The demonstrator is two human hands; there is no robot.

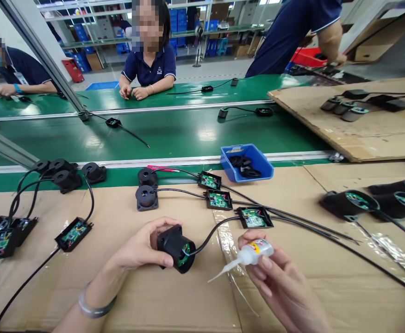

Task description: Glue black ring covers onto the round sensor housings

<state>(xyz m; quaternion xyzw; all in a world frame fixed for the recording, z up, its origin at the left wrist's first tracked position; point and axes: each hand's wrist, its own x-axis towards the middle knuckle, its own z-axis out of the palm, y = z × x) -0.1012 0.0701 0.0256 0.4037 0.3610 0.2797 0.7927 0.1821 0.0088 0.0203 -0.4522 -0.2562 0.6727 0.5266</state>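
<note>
My left hand [136, 247] grips a black round housing [174, 247] with a square flange, tilted so its open end shows a green circuit board and wires. A black cable runs from it to a small open black box [254, 217] with a green board inside. Between the thumb and fingers of my right hand [275, 273] is a small white glue bottle [256, 252], its long thin nozzle pointing down and left. The nozzle tip is apart from the housing, to its right. Two similar housings [146, 198] with cabled boxes [219, 199] lie just behind.
Cabled housings [65, 180] and boxes [73, 233] lie at the left, larger black housings [355, 203] at the right. A blue bin [247, 164] of black parts stands before the green conveyor [174, 132]. Cardboard [379, 134] covers the back right. Several people are across the line.
</note>
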